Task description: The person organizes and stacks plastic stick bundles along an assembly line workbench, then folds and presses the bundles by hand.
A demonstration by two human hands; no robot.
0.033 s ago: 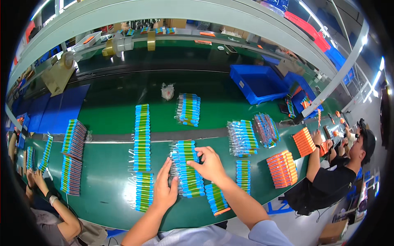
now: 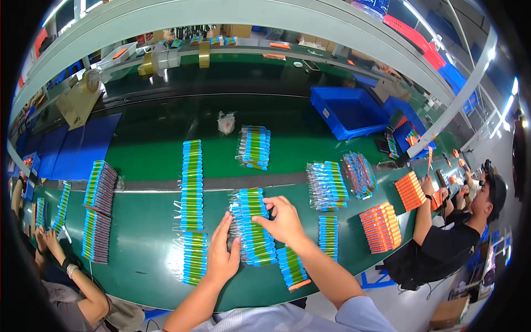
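In front of me a stack of slim blue-and-green pieces (image 2: 254,229) with thin clear or metallic-looking ends lies on the green table, its rows slightly staggered. My left hand (image 2: 223,254) rests along the stack's left side, fingers stretched out and thumb apart. At the stack's upper right, my right hand (image 2: 282,221) has its thumb and fingers bent and closed on the edge. What exactly is between those fingertips is partly hidden. Beside my right forearm lies a smaller group of blue-and-green pieces (image 2: 292,267) with an orange one at its near end.
A long row of blue-and-green pieces (image 2: 192,185) lies to the left, and wrapped bundles (image 2: 326,185) to the right. Orange stacks (image 2: 380,228) lie near a co-worker (image 2: 451,227). Beyond are a blue tray (image 2: 348,113) and a crumpled clear bag (image 2: 225,123). Another person's hands (image 2: 52,243) work far left.
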